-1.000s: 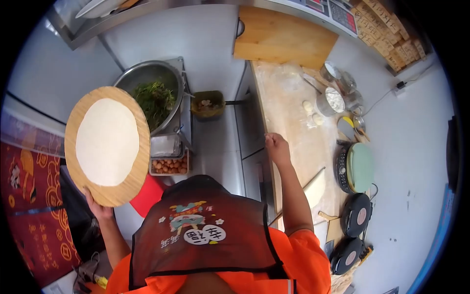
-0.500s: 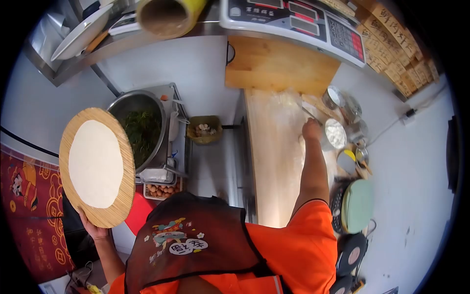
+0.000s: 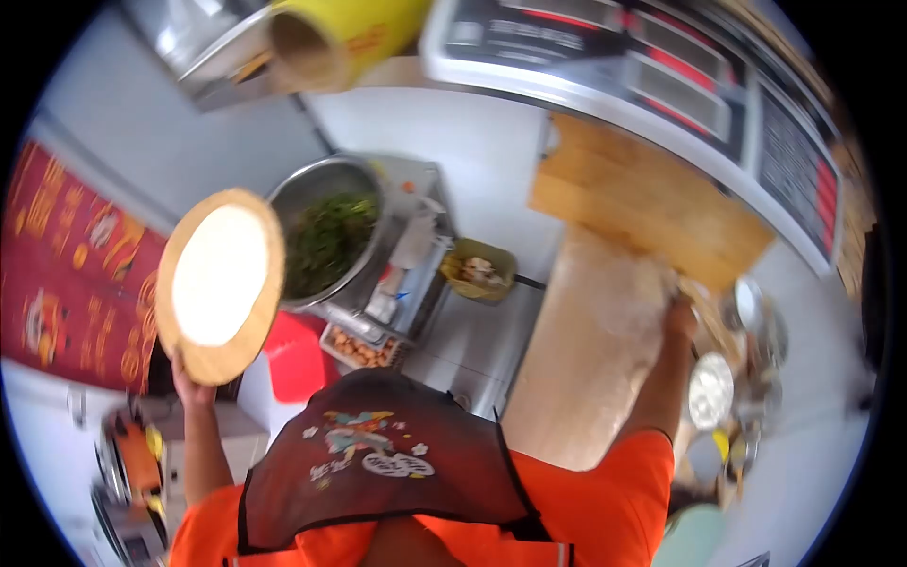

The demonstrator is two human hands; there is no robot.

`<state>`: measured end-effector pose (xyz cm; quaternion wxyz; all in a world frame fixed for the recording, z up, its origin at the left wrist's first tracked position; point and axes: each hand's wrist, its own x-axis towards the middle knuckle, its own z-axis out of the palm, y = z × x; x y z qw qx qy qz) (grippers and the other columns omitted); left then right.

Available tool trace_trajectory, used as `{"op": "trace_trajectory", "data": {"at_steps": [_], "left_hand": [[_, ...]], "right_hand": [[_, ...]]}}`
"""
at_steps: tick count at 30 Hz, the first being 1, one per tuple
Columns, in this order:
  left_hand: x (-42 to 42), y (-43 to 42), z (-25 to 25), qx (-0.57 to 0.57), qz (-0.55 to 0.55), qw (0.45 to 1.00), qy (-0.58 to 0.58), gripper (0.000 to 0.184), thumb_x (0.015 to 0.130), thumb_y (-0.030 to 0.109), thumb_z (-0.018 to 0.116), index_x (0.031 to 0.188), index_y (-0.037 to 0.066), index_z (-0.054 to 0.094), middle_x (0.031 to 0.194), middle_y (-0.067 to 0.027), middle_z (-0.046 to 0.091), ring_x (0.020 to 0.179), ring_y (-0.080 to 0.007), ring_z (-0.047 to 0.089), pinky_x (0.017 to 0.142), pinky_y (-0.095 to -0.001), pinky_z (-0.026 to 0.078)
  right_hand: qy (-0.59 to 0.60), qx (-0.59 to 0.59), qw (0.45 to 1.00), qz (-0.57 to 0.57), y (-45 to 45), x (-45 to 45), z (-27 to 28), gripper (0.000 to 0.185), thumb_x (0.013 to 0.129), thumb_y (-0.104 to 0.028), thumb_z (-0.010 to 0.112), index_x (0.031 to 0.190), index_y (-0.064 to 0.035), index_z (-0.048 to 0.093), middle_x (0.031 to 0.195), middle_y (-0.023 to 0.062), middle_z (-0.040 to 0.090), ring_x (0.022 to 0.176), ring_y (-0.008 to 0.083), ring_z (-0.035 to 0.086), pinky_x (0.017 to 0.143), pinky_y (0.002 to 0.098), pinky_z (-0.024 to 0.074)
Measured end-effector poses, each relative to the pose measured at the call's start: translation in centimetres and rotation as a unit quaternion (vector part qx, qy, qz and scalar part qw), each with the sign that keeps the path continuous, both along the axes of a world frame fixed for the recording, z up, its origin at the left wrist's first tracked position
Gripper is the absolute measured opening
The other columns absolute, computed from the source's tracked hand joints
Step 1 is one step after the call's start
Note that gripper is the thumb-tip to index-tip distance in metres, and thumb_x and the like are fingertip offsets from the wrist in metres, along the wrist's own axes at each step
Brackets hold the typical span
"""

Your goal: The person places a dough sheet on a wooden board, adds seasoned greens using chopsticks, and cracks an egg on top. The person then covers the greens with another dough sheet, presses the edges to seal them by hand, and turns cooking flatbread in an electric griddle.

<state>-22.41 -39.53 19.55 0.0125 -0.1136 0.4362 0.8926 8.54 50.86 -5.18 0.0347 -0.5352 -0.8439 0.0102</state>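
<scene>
My left hand (image 3: 192, 386) grips the lower edge of a round bamboo board (image 3: 203, 362), held up at the left. A flat white sheet of dough (image 3: 222, 274) lies on that board. My right hand (image 3: 678, 319) is at the right side of the floured wooden worktop (image 3: 576, 369), beside wooden sticks (image 3: 710, 317). Motion smears its fingers, so whether it holds anything is unclear. Close by stands a bowl of white flour (image 3: 710, 390).
A steel pot of leafy greens (image 3: 331, 236) stands left of centre, with a crate of eggs (image 3: 361, 348) below it. A lined bin (image 3: 480, 270) sits in the middle. Overhead are a weighing scale (image 3: 624, 71) and a yellow tube (image 3: 345, 38). A cutting board (image 3: 652, 203) leans behind the worktop.
The view has turned and shifted, so the scene sits differently. My left hand still holds up the board with dough. My right hand has moved farther along the worktop, past the flour bowl.
</scene>
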Motion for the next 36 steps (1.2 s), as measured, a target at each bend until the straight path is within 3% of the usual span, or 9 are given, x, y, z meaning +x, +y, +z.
{"op": "trace_trajectory", "data": {"at_steps": [3,6,9,12,18,19,26,30,36], "left_hand": [[0.6,-1.1,-1.0,-0.009,0.024,0.999,0.031,0.056,0.103,0.037,0.039,0.148,0.004,0.033,0.148,-0.0165,0.043,0.133,-0.0346,0.046,0.111,-0.0528,0.037],[1.7,-2.7,-2.2,0.013,0.025,0.998,0.05,0.056,0.104,0.038,0.038,0.148,0.005,0.032,0.148,-0.0161,0.044,0.133,-0.0332,0.047,0.111,-0.051,0.038],[3.3,-2.1,-1.7,0.003,0.054,0.997,0.055,0.056,0.104,0.039,0.038,0.149,0.006,0.032,0.148,-0.0148,0.045,0.132,-0.0322,0.048,0.111,-0.0496,0.039],[3.6,-4.5,-3.9,0.012,0.093,0.995,0.041,0.056,0.104,0.041,0.039,0.147,0.005,0.035,0.144,-0.0146,0.049,0.128,-0.032,0.052,0.109,-0.0487,0.042],[4.3,-6.8,-6.8,0.013,0.113,0.992,0.047,0.056,0.104,0.04,0.039,0.144,0.002,0.037,0.14,-0.0155,0.052,0.126,-0.0314,0.053,0.107,-0.0464,0.044],[4.3,-6.9,-7.1,0.019,0.117,0.992,0.044,0.055,0.104,0.04,0.04,0.144,0.002,0.037,0.14,-0.0155,0.052,0.126,-0.0313,0.054,0.107,-0.0462,0.044],[4.1,-8.5,-8.6,0.042,0.129,0.991,0.017,0.053,0.104,0.036,0.041,0.143,0.001,0.037,0.139,-0.0159,0.052,0.123,-0.0297,0.056,0.105,-0.0436,0.047],[3.8,-9.4,-9.4,0.069,0.119,0.99,0.011,0.053,0.104,0.037,0.041,0.143,0.001,0.037,0.139,-0.0163,0.053,0.123,-0.0293,0.056,0.104,-0.0424,0.048],[4.2,-10.3,-10.4,0.078,0.13,0.988,-0.017,0.055,0.104,0.038,0.043,0.143,0.0,0.036,0.138,-0.0166,0.053,0.122,-0.0286,0.057,0.103,-0.0416,0.049]], "right_hand": [[-0.025,-0.025,0.999,-0.005,1.8,-0.1,1.5,0.036,0.091,-0.033,0.054,0.111,-0.0072,0.067,0.113,0.021,0.068,0.106,0.0403,0.065,0.087,0.0512,0.0529],[-0.038,-0.077,0.996,0.006,1.8,0.3,4.6,0.038,0.089,-0.031,0.058,0.119,-0.0081,0.064,0.12,0.0192,0.065,0.111,0.0382,0.063,0.093,0.0485,0.0515],[-0.078,0.05,0.996,-0.003,3.1,0.4,4.6,0.032,0.096,-0.028,0.05,0.116,-0.006,0.06,0.114,0.0237,0.062,0.108,0.0425,0.062,0.089,0.0507,0.0519],[-0.143,0.11,0.983,0.023,-1.3,-1.7,12.9,0.034,0.096,-0.028,0.049,0.118,-0.0043,0.059,0.115,0.0247,0.061,0.105,0.0417,0.063,0.087,0.0497,0.053],[0.255,0.109,0.957,0.09,-9.9,-1.7,20.4,0.051,0.1,-0.045,0.044,0.115,-0.0001,0.062,0.099,0.022,0.065,0.084,0.0323,0.068,0.072,0.0427,0.0537],[0.33,-0.065,0.942,0.004,-15.5,-3.2,24.1,0.05,0.101,-0.042,0.045,0.116,0.0022,0.064,0.089,0.019,0.066,0.075,0.0245,0.066,0.071,0.0366,0.0519],[0.588,-0.291,0.714,0.243,-32.0,-17.1,25.7,0.039,0.101,-0.032,0.05,0.114,0.003,0.062,0.093,0.0133,0.065,0.079,0.0201,0.065,0.076,0.032,0.0563],[0.517,-0.466,0.632,0.341,-40.9,-27.8,24.9,0.036,0.102,-0.028,0.05,0.114,0.0044,0.062,0.098,0.0147,0.065,0.075,0.0216,0.067,0.072,0.0312,0.0569],[0.199,-0.514,0.671,0.496,-55.2,-38.9,20.0,0.027,0.097,-0.028,0.057,0.103,-0.0032,0.068,0.084,0.008,0.067,0.07,0.016,0.066,0.067,0.0297,0.0519]]}}
